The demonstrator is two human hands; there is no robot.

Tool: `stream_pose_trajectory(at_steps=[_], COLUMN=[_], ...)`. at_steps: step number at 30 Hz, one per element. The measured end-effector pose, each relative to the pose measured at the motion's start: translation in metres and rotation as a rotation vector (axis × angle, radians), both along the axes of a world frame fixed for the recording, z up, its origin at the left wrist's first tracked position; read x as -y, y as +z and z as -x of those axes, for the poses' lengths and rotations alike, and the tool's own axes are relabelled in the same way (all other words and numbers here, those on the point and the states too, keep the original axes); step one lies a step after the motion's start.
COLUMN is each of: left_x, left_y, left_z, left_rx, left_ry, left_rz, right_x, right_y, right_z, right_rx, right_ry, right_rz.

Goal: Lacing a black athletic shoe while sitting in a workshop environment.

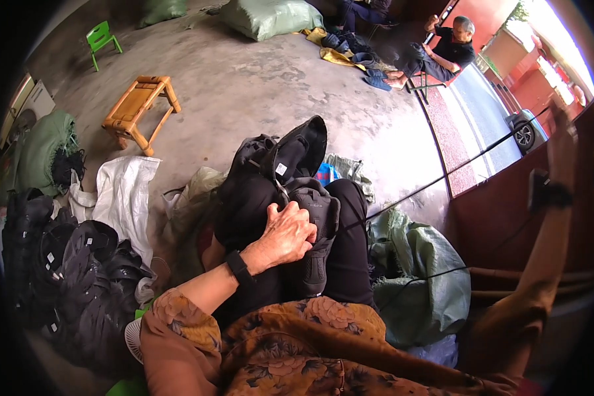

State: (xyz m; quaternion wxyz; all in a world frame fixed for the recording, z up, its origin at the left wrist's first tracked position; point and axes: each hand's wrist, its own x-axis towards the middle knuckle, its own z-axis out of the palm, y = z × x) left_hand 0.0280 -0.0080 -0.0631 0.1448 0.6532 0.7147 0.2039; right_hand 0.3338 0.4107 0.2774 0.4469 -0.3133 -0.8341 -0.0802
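Observation:
Across my lap lie black shoe uppers (320, 204), one with a tall curved part standing up and a small white label. My left hand (285, 234) is closed on the upper, fingers bent over its middle, with the back of the hand upward. Far out to the right, my right hand (562, 135) is raised and smeared by motion. A taut black cord (442, 175) runs from beside the upper up to this hand, which appears to grip its end. The fingertips are not clear.
Black shoe uppers (89, 277) are heaped at my left beside a white sack (122, 198). A green sack (416, 277) stands at my right. Ahead are a bamboo stool (138, 112), a green chair (103, 41), a large sack (270, 18) and a seated person (452, 49).

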Motion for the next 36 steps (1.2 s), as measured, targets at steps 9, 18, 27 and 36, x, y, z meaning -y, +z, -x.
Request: stream_pose_trajectory(at_steps=[9,18,27,36], left_x=[0.012,-0.003,-0.011,0.019], left_y=[-0.001,0.006,0.002,0.008], left_z=[0.017,0.029,0.021,-0.004], left_rx=[-0.271,-0.206,1.003,-0.003], left_ry=[-0.099,-0.253,0.071,-0.057], left_rz=[-0.262,0.05,-0.09,-0.347], right_x=[0.143,0.258,0.31,0.225], right_y=[-0.289,-0.327,-0.335,-0.295], right_z=[0.058,0.116,0.149,0.124], right_rx=[-0.286,-0.038,-0.178,-0.599], right_ry=[0.482,0.771,0.797,0.792], right_rz=[1.16,1.606,1.944,1.686])
